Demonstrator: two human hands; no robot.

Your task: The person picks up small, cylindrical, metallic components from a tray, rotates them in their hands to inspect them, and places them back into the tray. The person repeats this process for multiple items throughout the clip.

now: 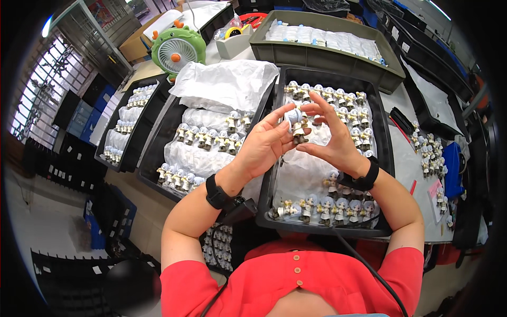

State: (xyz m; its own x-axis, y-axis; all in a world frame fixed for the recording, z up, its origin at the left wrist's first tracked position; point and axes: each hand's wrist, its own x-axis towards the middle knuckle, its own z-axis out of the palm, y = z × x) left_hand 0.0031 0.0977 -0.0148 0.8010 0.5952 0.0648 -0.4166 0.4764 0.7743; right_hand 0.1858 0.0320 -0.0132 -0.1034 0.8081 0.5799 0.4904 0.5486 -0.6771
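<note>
A small figurine (297, 126) with pale blue hair, a white outfit and dark boots is held up in the fingers of my left hand (264, 145). My right hand (334, 138) is close around its other side, thumb and index finger spread wide apart. Whether its fingertips touch the figurine I cannot tell. Below both hands lies a black tray (388, 158) lined with white sheeting. Rows of similar figurines (340, 210) stand or lie along its near edge, and more rows fill its far part.
Left of it, another black tray (153, 150) holds figurine rows between white sheets (224, 84); a third tray (127, 158) is farther left. A green fan (178, 51), a tape dispenser (235, 45) and an olive bin (327, 58) stand behind. Loose figurines (430, 153) lie at the right.
</note>
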